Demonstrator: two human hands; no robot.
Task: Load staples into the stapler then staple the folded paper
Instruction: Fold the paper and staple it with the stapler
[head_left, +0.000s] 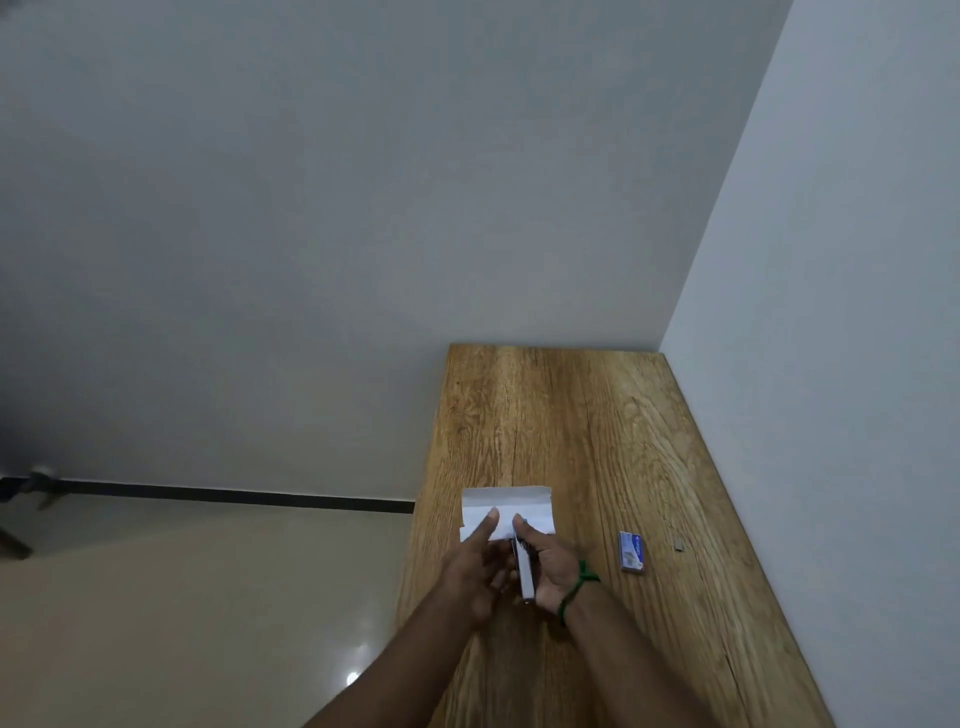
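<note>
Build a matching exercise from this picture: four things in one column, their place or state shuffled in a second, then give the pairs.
1. folded paper
2. stapler
3. staple box
4. green cord

a. lies alone on the table
b. round the wrist of the right hand
c. touched by a finger of the left hand
d. gripped in the right hand

Pairs: 1-c, 2-d, 3-a, 4-b

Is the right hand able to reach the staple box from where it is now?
Probably yes: bare table lies between the right hand and the staple box. But that hand grips the stapler, so it is not free.
</note>
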